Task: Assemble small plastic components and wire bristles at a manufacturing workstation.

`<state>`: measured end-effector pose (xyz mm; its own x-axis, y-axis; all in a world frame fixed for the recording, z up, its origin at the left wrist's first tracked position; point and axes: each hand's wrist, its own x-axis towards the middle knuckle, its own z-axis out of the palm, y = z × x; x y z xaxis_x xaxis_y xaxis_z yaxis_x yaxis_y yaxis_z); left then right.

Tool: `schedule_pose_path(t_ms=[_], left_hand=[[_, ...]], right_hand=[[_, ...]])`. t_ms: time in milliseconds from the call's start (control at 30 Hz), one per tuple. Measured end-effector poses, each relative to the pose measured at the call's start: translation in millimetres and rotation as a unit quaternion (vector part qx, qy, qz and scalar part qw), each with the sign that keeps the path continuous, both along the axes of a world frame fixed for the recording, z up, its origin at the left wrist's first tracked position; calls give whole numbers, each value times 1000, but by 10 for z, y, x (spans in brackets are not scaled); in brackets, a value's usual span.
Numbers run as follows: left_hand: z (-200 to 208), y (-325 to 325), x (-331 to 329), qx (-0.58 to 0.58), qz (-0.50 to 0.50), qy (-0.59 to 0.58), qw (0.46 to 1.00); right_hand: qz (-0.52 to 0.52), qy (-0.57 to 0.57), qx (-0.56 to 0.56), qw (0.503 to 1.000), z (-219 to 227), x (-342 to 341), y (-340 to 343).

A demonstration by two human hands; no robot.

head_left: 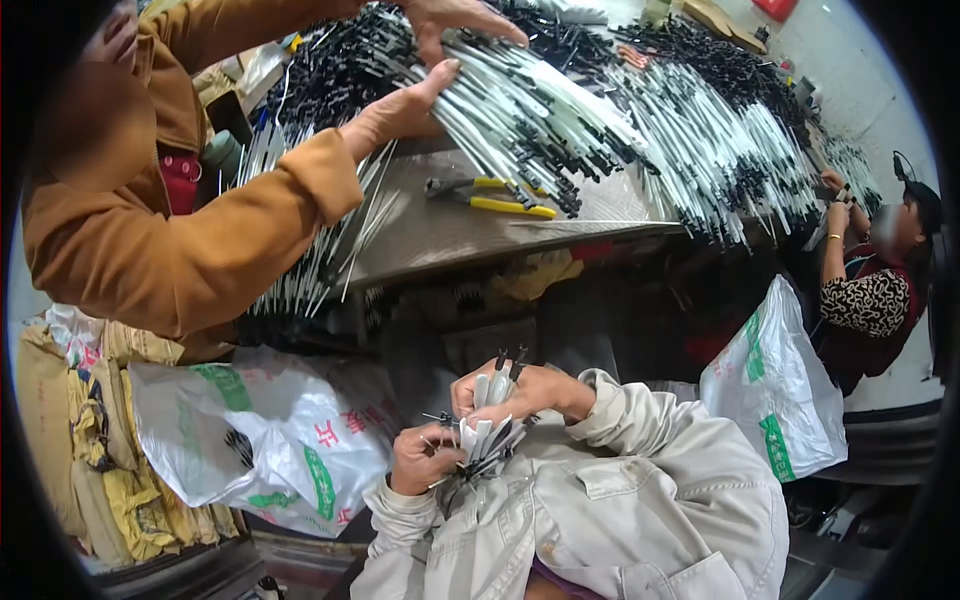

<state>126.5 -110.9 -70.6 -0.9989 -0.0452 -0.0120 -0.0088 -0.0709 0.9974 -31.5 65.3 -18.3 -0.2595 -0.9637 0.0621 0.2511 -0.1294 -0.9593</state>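
In front of my beige jacket, both hands are closed on a small bundle of thin white rods with black ends (480, 435). My right hand (515, 392) grips its upper part, with pale rods and black tips rising past the fingers. Lower down on the other side, my left hand (425, 460) has its fingers bent against the rods at the bundle's edge. The exact kind of these rods does not show, and parts of the bundle are hidden by my fingers.
Similar rods lie in large heaps (700, 140) on the table (420, 235), near yellow-handled pliers (510, 207). A person in a brown sleeve (200, 240) holds a big bundle at left; another works at far right. White plastic sacks (260, 430) flank me.
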Motion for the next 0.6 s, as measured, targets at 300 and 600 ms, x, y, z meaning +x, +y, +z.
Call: schedule_pose_path(t_ms=[300,600], left_hand=[[66,-11,-7,78,-24,54,995],[33,-23,-2,114,-15,-12,993]], right_hand=[[29,69,30,997,137,68,-26],[15,22,29,999,88,83,-7]])
